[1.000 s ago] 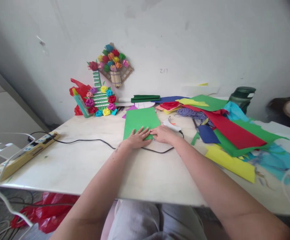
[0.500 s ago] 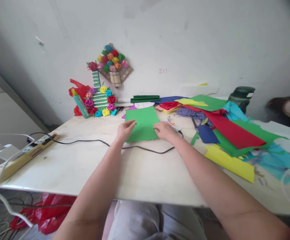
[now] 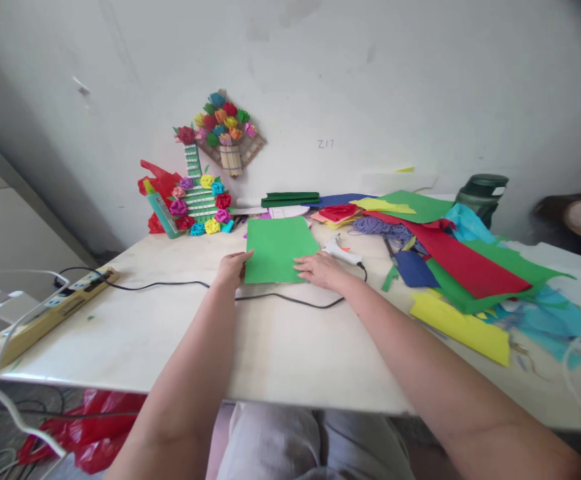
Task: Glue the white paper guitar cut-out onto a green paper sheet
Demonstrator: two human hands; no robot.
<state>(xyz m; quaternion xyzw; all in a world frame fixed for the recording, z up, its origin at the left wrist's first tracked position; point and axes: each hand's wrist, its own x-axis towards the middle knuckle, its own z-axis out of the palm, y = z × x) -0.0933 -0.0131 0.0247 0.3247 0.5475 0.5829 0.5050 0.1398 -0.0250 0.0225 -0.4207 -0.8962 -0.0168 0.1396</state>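
Note:
A green sheet of paper or card [image 3: 277,250] lies on the table in front of me. At its left edge, my left hand [image 3: 233,269] is closed, the edge pinched between thumb and fingers. My right hand [image 3: 320,269] rests on the sheet's lower right part with its fingers stretched out and slightly spread. Just beyond the right hand lies a white glue gun [image 3: 343,252], its black cord [image 3: 290,298] running across the table on my side of the sheet.
Coloured papers [image 3: 463,260] and purple yarn [image 3: 383,228] are heaped at the right. A glue bottle [image 3: 163,210] and a flower-decorated craft piece [image 3: 201,200] stand at the back left. A power strip [image 3: 65,307] lies along the left edge. A dark bottle [image 3: 481,197] stands at the back right.
My left hand has moved left to the sheet's edge and closed on it. My right hand has shifted slightly left and flattened onto the sheet. The glue gun shows more fully.

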